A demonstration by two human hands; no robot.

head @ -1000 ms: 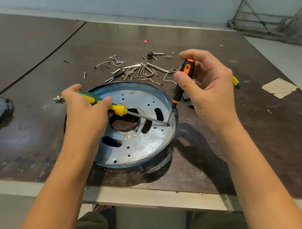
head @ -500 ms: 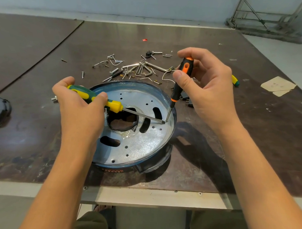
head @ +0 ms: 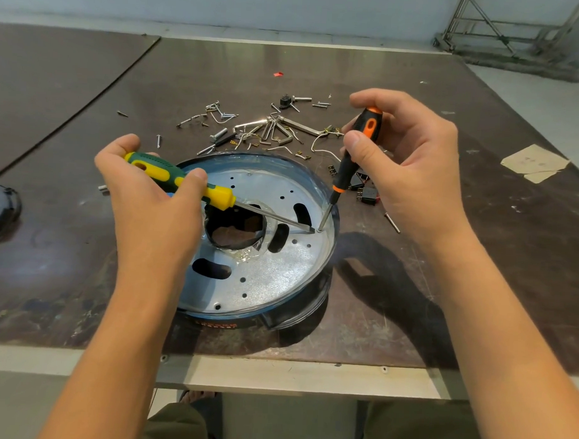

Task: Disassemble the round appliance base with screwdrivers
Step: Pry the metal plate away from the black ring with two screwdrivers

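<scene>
Little has shifted since a second ago: both screwdriver tips stay at the same spot on the plate, while the left hand (head: pixel 151 198) has drawn its handle slightly up and back toward the far left. That hand wraps around the green-and-yellow screwdriver (head: pixel 197 186), whose long shaft slants low across the central opening. The right hand (head: pixel 411 161) pinches the black-and-orange screwdriver (head: pixel 352 156) between thumb and curled fingers, holding it steeply tilted with its tip on a small screw (head: pixel 319 231) near the right rim. The two tips almost meet there (whether the flat blade touches the screw is hard to tell). The round appliance base (head: pixel 279 274) lies on the dark table (head: pixel 443 290) near its front edge, its perforated metal plate facing up. Beyond it lies a scatter of loose screws and hex keys (head: pixel 268 130), with small black parts (head: pixel 367 195) just beside the base's right rim.
</scene>
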